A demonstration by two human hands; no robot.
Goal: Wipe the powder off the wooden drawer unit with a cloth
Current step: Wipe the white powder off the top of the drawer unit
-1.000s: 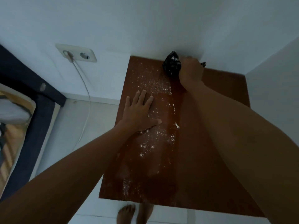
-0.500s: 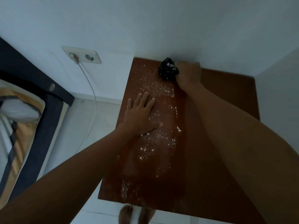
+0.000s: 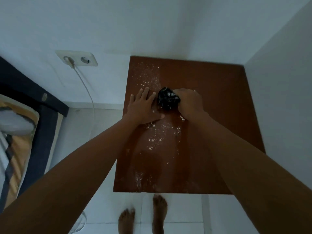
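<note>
The brown wooden drawer unit stands in a wall corner, seen from above. White powder is scattered along its left strip, from the back edge to the front, with more powder below my hands; the right part looks clean. My right hand grips a crumpled black cloth and presses it on the top near the middle. Just left of the cloth, my left hand lies flat on the powdered wood, fingers spread.
A white wall runs behind the unit and another wall on its right. A double socket with a white cable is on the left. A bed fills the far left. My bare feet stand on pale tiles.
My right hand dragged the black cloth from the back edge toward me to the middle of the top, leaving a clean strip behind it. My left hand stayed flat in place.
</note>
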